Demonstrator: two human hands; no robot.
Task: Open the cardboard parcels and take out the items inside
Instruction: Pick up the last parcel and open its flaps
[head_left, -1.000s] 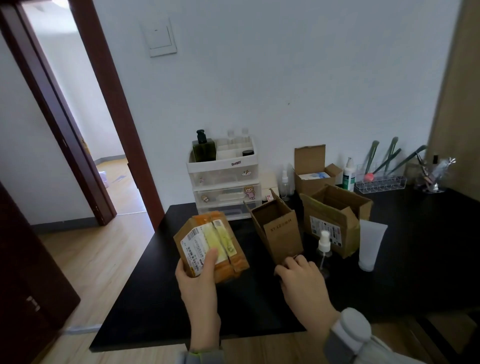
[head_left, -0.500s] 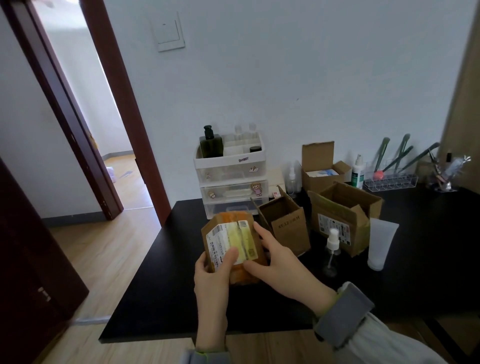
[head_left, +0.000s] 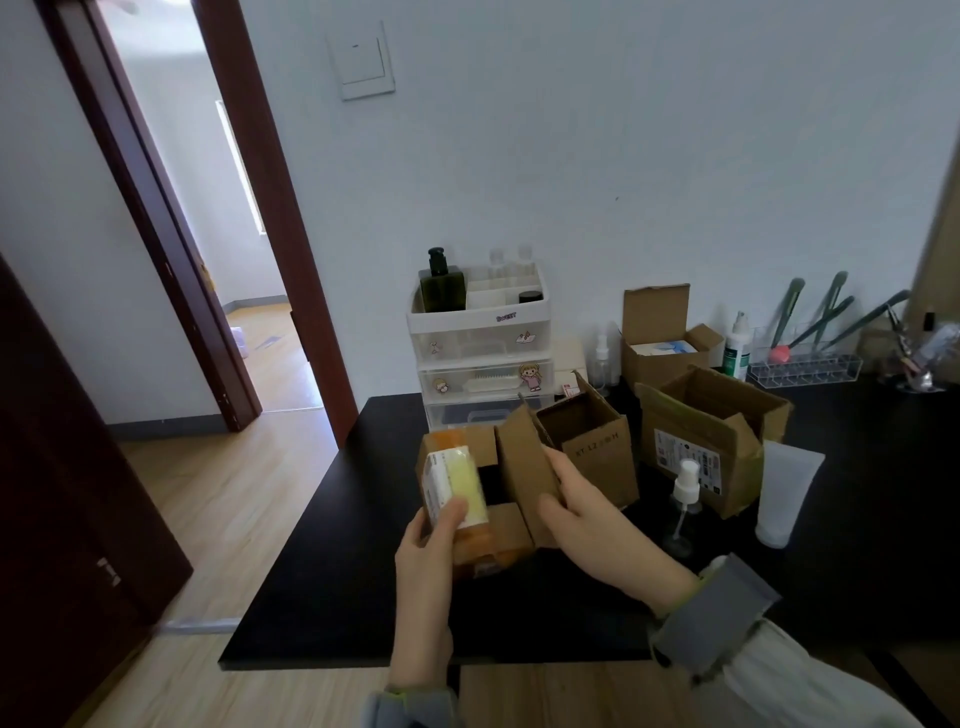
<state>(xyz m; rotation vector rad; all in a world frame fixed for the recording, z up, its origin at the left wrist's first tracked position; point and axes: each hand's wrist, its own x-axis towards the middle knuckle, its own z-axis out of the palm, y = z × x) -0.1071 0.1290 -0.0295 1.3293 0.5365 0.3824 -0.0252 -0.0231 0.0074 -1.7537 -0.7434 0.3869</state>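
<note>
Cardboard parcel (head_left: 480, 499) is hovering over the black counter (head_left: 332, 571), flaps open; left grip (head_left: 431, 540) is clasping its labelled side at 8 o'clock, right grip (head_left: 582, 512) is pinching the raised flap (head_left: 524, 467) at 3 o'clock.

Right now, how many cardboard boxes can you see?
4. One held in both hands, its flap pulled open; one open box just behind it; one labelled box to its right; one by the wall. Others may be hidden.
</note>
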